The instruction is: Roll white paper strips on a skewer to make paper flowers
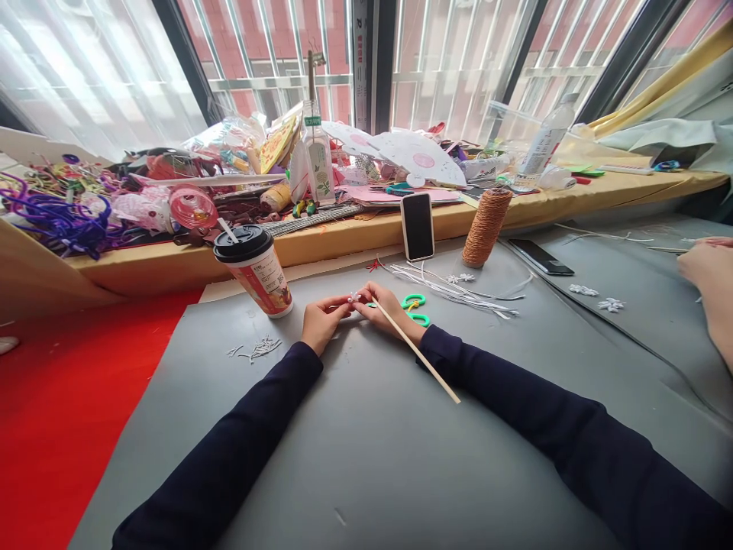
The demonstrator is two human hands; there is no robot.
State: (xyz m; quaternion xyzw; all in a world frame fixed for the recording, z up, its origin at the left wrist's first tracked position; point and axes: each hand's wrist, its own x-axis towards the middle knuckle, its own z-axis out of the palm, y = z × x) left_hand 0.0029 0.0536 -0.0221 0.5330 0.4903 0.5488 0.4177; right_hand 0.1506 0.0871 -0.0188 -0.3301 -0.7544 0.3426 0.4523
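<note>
My left hand (324,321) pinches the left side of a small white cord flower (353,297). On the other side of the flower, my right hand (385,307) grips it too, with a thin wooden stick (429,363) held in the same hand and slanting down to the right over the sleeve. Green-handled scissors (417,318) lie just behind my right hand, partly covered by it. White cords (458,290) are spread on the grey table (355,458) beyond the scissors. Two finished-looking white flowers (460,279) rest beside those cords.
A paper cup (260,279) stands at the left behind cord scraps (260,349). A propped phone (418,227), a brown twine spool (486,228) and a flat phone (540,257) are at the back. Another person's hand (710,283) is at the right, near more white flowers (611,305).
</note>
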